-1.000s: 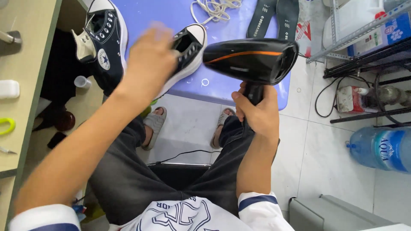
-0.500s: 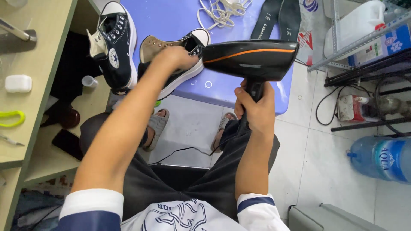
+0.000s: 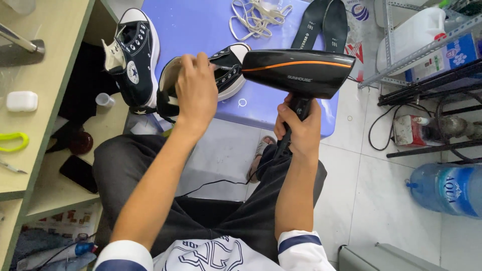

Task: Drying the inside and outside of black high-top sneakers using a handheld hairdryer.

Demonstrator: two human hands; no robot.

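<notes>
Since the earlier frame, the left hand [image 3: 197, 90] has shifted from the toe of the black low sneaker [image 3: 211, 80] back to its open collar, fingers curled over the rim and gripping it. This sneaker lies on the blue worktop [image 3: 201, 30]. Just right of that hand, the right hand [image 3: 300, 129] is closed around the handle of a black hair dryer [image 3: 298, 70], nozzle almost touching the shoe. Left of the left hand stands a second sneaker [image 3: 133, 55]; beyond lie white laces [image 3: 258, 15] and two insoles [image 3: 321, 25].
</notes>
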